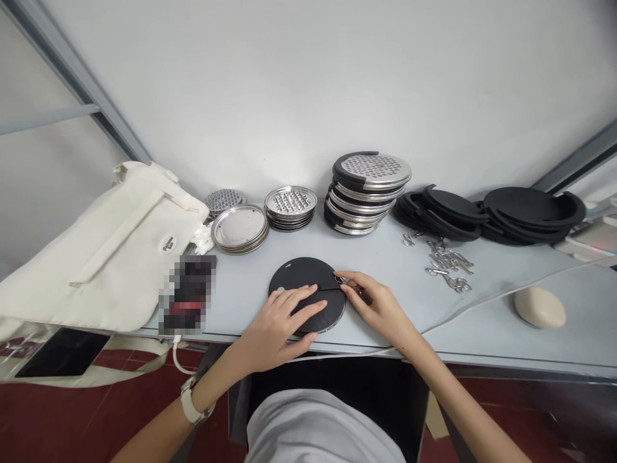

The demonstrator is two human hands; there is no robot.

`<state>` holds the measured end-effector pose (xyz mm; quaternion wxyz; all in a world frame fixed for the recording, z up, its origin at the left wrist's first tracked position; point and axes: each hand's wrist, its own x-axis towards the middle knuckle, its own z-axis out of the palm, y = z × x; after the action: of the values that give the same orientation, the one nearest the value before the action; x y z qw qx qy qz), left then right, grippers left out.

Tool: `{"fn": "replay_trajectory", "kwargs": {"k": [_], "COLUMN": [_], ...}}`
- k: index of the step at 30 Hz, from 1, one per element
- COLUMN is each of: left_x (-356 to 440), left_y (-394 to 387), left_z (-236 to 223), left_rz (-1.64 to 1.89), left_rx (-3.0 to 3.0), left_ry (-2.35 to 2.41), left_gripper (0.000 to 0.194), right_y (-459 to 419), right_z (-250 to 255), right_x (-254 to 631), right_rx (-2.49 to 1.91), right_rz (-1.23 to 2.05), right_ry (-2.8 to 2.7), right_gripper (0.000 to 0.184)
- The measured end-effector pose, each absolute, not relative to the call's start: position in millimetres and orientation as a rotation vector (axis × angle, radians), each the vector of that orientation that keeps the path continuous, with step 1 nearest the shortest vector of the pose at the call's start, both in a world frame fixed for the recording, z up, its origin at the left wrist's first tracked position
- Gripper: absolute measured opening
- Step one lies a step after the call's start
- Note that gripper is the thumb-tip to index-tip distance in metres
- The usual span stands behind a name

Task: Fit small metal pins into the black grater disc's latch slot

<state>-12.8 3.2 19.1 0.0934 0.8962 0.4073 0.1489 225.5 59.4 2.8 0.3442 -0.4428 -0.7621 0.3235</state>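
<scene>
Cream bag [96, 257] slumped at left of the table [385, 257], its contents hidden; soft cloth, wide strap, oval label. Black dishes [527, 209] at right rear: shallow, round, matte, with raised curved rims, piled one on another in two overlapping heaps. Black disc [299, 276] flat on the table, directly before the person, its dark face split by a slit toward the right edge. Left hand [284, 318] open, palm down, fingers spread and resting on the disc; pale watch on that wrist. Right hand [373, 299] closed at the fingertips, thumb and forefinger pinching a small metal clip [340, 280] at the disc's right edge. Loose clips [448, 260], shiny and thin, scattered in front of the dishes. Behind the disc, a tall stack [369, 193] of perforated steel rounds with black rims between; left of it, a low stack [290, 206] of perforated rounds, then smooth-faced lids [240, 226]. Rounded cream object [540, 307] at far right, beside a white cable [470, 315].
</scene>
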Motion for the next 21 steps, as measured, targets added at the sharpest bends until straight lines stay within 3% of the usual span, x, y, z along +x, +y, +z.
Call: {"fn": "replay_trajectory", "kwargs": {"k": [21], "left_x": [-11], "left_y": [2], "left_z": [34], "left_rz": [0.442], "left_rx": [2.584], "left_ry": [1.199], "left_gripper": [0.043], "right_y": [60], "right_z": [3], "right_x": [225], "right_rx": [-1.161], "right_rz": [0.897], "right_ry": [-1.946], "right_gripper": [0.021]}}
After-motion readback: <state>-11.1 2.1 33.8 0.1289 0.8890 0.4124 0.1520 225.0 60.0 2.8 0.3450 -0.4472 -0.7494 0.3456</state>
